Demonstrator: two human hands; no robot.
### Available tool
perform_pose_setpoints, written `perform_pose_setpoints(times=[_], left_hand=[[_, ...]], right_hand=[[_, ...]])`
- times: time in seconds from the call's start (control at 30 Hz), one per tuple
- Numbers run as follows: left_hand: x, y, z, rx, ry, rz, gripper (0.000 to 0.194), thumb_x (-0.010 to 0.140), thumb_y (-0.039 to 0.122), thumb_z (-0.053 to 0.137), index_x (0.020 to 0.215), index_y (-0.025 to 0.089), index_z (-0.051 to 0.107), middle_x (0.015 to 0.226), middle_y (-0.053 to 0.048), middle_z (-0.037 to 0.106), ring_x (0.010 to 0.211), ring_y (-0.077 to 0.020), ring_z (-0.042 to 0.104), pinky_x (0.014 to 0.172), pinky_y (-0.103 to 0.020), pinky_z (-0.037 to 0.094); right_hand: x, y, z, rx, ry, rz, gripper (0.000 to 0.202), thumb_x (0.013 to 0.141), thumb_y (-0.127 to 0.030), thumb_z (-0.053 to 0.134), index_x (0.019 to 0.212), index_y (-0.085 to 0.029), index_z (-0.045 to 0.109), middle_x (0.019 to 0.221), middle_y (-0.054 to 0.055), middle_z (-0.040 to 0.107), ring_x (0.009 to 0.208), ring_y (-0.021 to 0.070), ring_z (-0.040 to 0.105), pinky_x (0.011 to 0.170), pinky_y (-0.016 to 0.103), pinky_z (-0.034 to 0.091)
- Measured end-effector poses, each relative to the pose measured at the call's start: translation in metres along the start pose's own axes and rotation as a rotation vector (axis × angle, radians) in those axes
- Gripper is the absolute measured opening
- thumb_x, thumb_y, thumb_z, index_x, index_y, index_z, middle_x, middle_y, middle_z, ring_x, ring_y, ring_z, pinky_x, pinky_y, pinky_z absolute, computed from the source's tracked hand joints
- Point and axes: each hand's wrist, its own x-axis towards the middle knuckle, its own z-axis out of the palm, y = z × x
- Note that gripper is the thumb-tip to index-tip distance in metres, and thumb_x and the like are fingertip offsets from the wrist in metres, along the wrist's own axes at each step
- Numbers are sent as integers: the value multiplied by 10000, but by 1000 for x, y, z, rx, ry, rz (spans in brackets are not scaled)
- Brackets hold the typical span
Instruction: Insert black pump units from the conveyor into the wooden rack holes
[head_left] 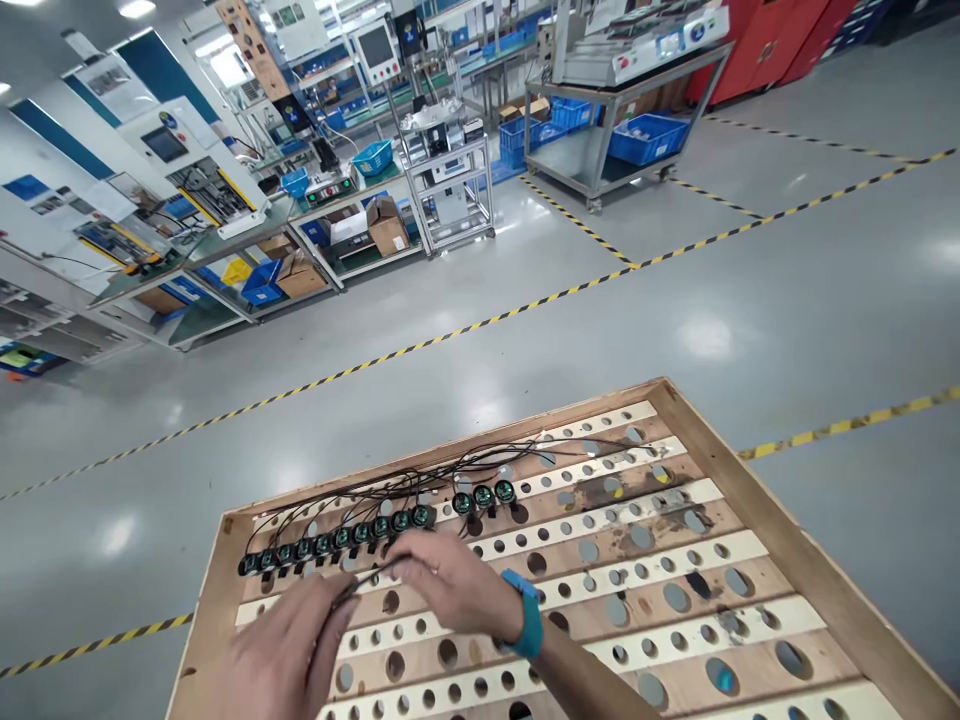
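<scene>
A wooden board (757, 470) with pale slats and many round holes lies in front of me. A row of several small round black parts with green faces (337, 537) sits in the holes of one slat, with thin black wires (450, 470) trailing behind them. My left hand (281, 650) and my right hand (450, 585), with a blue wristband (529, 612), meet just below that row. Together they pinch a thin black wire (369, 578) between their fingertips.
The grey floor has yellow-black striped tape lines (480, 322). Workbenches with blue bins and cardboard boxes (386, 225) stand at the back left. A metal cart (615, 110) with blue crates stands at the back right, by red cabinets.
</scene>
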Motion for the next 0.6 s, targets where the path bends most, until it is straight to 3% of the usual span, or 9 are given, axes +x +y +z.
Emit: perform_pose_setpoints(times=[0.1, 0.2, 0.37, 0.6], left_hand=[[30, -17, -7, 165, 91, 20, 261, 1088, 374, 436, 1055, 234, 654, 819, 12, 746, 660, -128, 705, 556, -227, 419], [43, -31, -5, 233, 104, -23, 277, 1093, 363, 406, 1024, 229, 639, 775, 21, 733, 593, -127, 665, 513, -233, 389], [52, -41, 13, 196, 93, -130, 290, 1082, 368, 397, 999, 230, 638, 748, 24, 731, 584, -140, 639, 509, -233, 371], [75, -52, 24, 122, 101, -494, 316, 1033, 402, 394, 990, 215, 645, 726, -26, 684, 564, -161, 537, 575, -242, 318]], right_hand=[[4, 10, -22, 232, 283, 64, 449, 1031, -616, 466, 1002, -207, 650, 754, -16, 558, 661, 134, 517, 592, 266, 430], [2, 19, -44, 365, 445, 102, 507, 972, -699, 532, 1010, -206, 640, 722, -40, 525, 624, 119, 489, 617, 280, 462], [-8, 31, -82, 258, 457, 129, 489, 895, -672, 671, 1039, -205, 662, 785, -19, 597, 688, 127, 526, 627, 273, 440], [-19, 46, -132, 96, 441, 179, 441, 876, -606, 691, 1039, -198, 672, 803, -10, 631, 726, 141, 549, 683, 284, 466]])
